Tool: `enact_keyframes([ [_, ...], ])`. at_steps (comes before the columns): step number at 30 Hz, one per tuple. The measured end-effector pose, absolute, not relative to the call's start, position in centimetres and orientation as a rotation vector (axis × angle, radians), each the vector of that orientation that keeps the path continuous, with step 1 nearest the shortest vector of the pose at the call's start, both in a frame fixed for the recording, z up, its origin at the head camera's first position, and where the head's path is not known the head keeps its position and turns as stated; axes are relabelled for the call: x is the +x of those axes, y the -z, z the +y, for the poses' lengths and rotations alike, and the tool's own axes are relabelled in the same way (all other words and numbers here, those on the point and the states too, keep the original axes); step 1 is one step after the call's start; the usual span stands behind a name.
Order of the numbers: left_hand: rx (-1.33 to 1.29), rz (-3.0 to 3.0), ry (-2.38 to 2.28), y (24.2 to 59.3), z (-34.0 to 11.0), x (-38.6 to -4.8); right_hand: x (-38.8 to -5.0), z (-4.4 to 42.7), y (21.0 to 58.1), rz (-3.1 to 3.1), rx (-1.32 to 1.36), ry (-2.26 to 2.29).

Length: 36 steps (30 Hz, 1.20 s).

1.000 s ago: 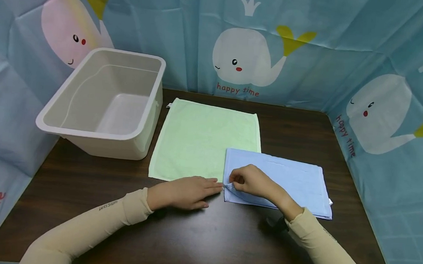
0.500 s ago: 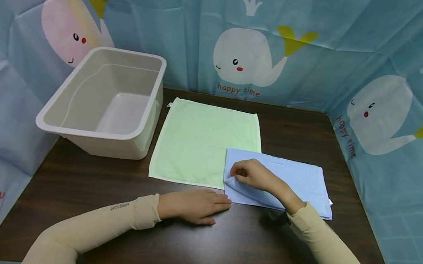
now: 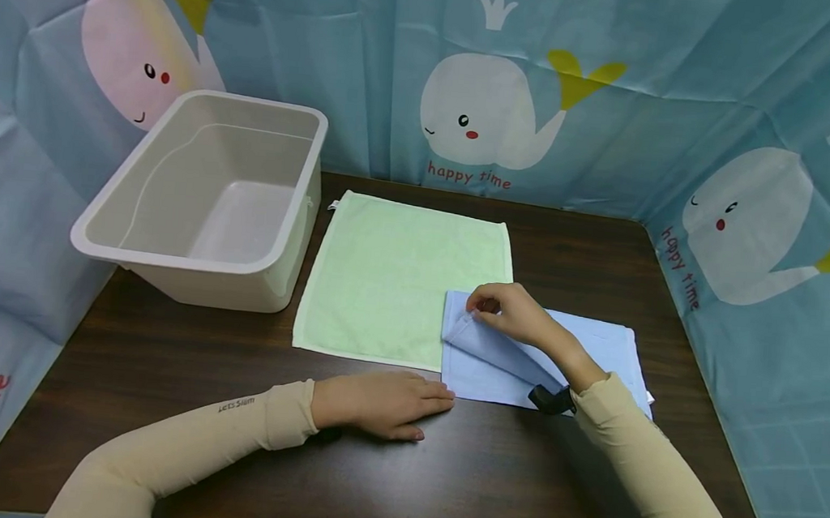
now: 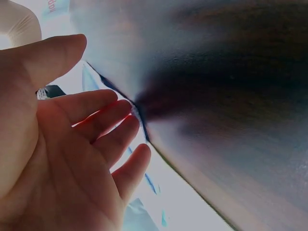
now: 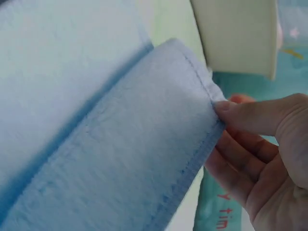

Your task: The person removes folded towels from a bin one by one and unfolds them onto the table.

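- A bin point(image 3: 173, 261) is standing at the far left of the table point(image 3: 368, 487).
- The left cloth point(image 3: 399, 274) is lying near the bin, to its right.
- The right cloth point(image 3: 486, 378) is overlapping the left cloth's near right corner.
- The right hand point(image 3: 509, 311) is holding a corner of the right cloth above its left part.
- The left hand point(image 3: 385, 403) is lying before the left cloth, by the right cloth's near left corner.
- A curtain point(image 3: 370, 85) is hanging behind the table and along its left and right sides.
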<state>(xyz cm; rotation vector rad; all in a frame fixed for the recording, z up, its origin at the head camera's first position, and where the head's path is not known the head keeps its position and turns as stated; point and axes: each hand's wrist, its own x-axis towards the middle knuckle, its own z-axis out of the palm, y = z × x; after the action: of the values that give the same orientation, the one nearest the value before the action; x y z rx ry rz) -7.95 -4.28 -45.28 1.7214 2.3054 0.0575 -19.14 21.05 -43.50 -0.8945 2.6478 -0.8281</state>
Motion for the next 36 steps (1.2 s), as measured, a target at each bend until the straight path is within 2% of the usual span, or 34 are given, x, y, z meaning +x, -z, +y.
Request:
enact_keyframes([
  [7,1.709,2.304,-0.073,45.3,-4.2,-8.1,-22.8,21.2,43.4,2.737,-0.769,0.794],
  [18,1.671,2.280,-0.103,45.0,-4.2,-8.3,-28.4,20.1,43.9,2.763,-0.785,0.752],
  [30,1.633,2.262,-0.088,44.9,-3.9,-8.4,-30.9,18.2,46.3,2.746,-0.753,0.646],
  [36,1.645,2.273,-0.083,45.1,-4.0,-8.4,-30.5,19.2,46.5,2.843,-0.637,0.577],
])
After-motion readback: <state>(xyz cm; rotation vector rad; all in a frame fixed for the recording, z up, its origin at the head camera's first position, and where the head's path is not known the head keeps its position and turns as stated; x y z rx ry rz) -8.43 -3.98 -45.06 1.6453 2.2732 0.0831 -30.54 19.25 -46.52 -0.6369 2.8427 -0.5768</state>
